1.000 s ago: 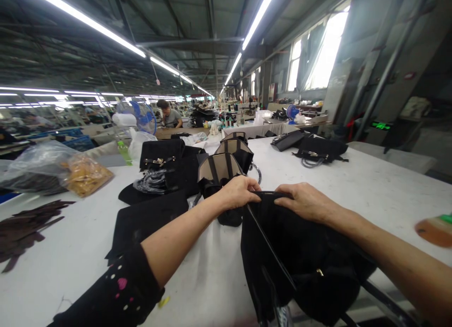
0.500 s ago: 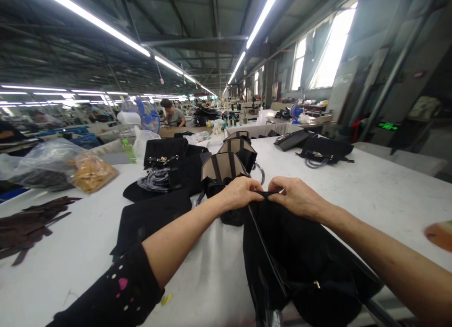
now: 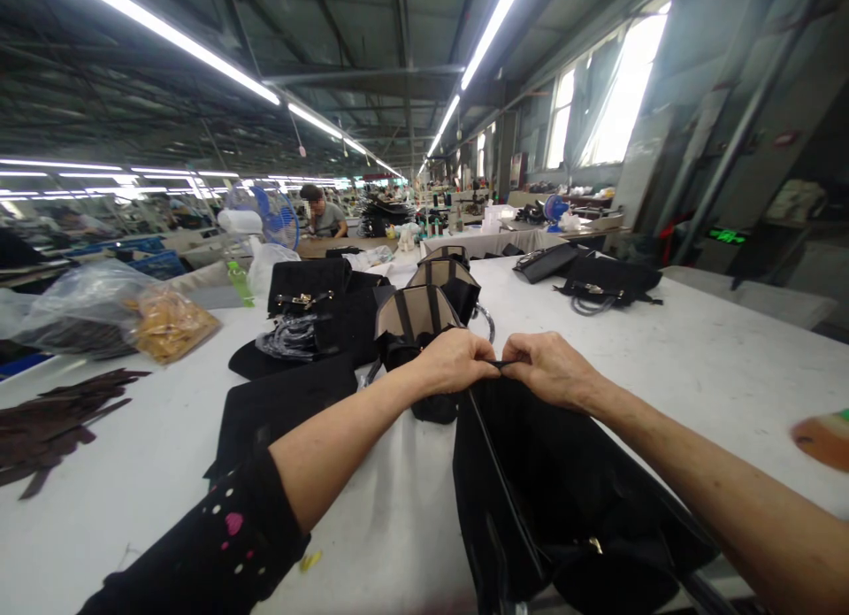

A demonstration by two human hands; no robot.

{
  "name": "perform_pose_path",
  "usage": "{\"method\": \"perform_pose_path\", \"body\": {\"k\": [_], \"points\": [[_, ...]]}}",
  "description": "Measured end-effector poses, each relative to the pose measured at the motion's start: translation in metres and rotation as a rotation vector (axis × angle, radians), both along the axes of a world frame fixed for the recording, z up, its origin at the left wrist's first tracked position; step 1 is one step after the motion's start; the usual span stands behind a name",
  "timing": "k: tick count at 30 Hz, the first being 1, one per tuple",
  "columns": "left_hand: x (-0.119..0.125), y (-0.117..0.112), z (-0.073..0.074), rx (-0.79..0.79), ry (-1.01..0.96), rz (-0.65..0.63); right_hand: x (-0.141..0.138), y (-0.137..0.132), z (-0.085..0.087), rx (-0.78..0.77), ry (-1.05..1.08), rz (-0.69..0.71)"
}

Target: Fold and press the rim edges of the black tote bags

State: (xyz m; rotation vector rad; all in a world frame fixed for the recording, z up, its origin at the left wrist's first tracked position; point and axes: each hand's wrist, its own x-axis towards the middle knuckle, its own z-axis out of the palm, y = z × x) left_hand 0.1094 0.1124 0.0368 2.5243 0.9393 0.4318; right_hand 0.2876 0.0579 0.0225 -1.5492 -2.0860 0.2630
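Note:
A black handbag [image 3: 570, 473] stands open toward me on the white table, its dark inside facing up and a small gold-coloured metal piece near its lower side. My left hand [image 3: 457, 360] pinches the far top edge of the bag between thumb and fingers. Close beside it, my right hand [image 3: 547, 367] pinches the same edge, the fingertips of both hands nearly meeting. Just beyond my left hand are several black bags with beige panels [image 3: 415, 314] in a row. What lies between the fingertips is mostly hidden.
Black bags with gold clasps [image 3: 309, 292] and flat black pieces [image 3: 285, 407] lie to the left. Farther left are brown strips [image 3: 59, 416] and a plastic bag of yellow-brown pieces [image 3: 176, 323]. More black bags [image 3: 607, 283] lie at the back right. A person [image 3: 325, 215] works beyond the table.
Both hands keep their pinch on the bag's edge, the fingertips slightly closer together. The bag's opening looks a little wider, and the view has shifted slightly.

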Motion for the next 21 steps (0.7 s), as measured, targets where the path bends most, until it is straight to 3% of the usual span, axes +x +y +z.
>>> {"method": "perform_pose_path", "body": {"k": [3,6,9,14,18,21], "points": [[0.000,-0.004,-0.001,0.049,0.016,0.047,0.002,0.000,0.006,-0.104,0.084,0.028],[-0.003,-0.006,-0.003,0.038,0.007,0.087,0.014,0.001,0.015,-0.276,0.297,0.054],[-0.006,-0.006,-0.004,0.000,-0.017,0.100,0.029,-0.001,0.021,-0.283,0.389,-0.015],[-0.002,-0.010,-0.002,0.023,-0.016,0.014,0.022,-0.010,0.019,-0.148,-0.081,0.092],[0.003,-0.015,-0.001,0.229,0.061,0.031,0.005,-0.008,0.016,-0.005,-0.440,0.068],[0.007,-0.021,-0.001,0.345,0.140,0.087,-0.001,-0.003,0.019,-0.025,-0.536,0.015]]}}
